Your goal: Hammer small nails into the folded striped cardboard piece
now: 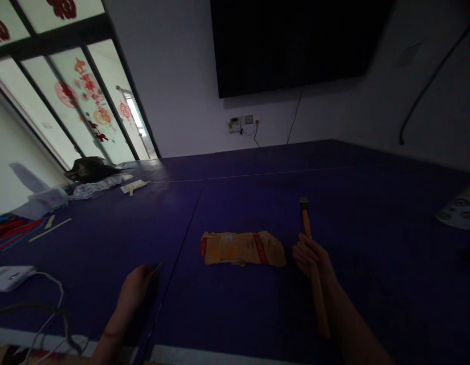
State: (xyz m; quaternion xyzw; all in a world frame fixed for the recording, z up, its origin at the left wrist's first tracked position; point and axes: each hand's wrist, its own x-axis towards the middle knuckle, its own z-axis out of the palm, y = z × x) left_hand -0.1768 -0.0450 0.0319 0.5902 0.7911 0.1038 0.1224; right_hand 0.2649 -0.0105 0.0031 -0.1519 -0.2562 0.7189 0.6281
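My right hand (313, 256) is wrapped round the wooden handle of a hammer (318, 299), whose dark metal head points away from me. At the left, my left hand (136, 286) rests low at the table with its fingers pinched on a thin metal piece (158, 269), too small and dim to name exactly. Between the hands lies a flattened, crumpled brown paper packet (238, 248) with red bands and print. Neither hand touches the packet; my right hand is the nearer one.
The purple tabletop (235, 304) has seams running across it. At left are a white device (12, 278) with cables, red and blue strips (18, 230), papers (100, 186) and a black bag (91, 169). A patterned item (461, 208) lies far right. A screen hangs on the wall.
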